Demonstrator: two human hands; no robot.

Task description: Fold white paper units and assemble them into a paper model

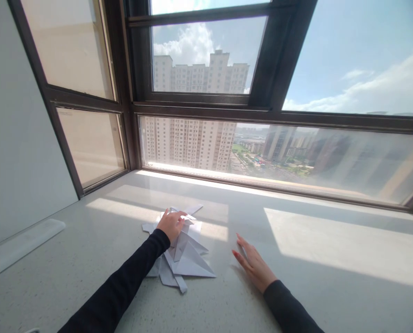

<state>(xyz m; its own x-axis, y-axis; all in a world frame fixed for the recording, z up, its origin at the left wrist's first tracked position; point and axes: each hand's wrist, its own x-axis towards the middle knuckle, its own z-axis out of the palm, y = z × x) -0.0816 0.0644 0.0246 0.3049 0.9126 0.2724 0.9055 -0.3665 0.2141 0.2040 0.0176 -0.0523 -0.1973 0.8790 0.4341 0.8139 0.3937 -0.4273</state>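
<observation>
A loose pile of white folded paper pieces (192, 263) lies on the pale speckled sill, several of them pointed like paper planes. My left hand (171, 225) is over the top of this pile, its fingers curled on a folded paper piece (193, 211) whose narrow end sticks out to the right. Part of that piece is hidden beneath the fingers. To the right of the pile, my right hand (252, 263) is low at the sill surface with thumb and fingers apart, holding nothing.
A long white device (26, 245) lies at the left by the wall. Dark-framed windows (206, 111) rise along the back and left of the sill (317, 277). Sunlight falls in bright patches across the surface. Tall buildings show outside.
</observation>
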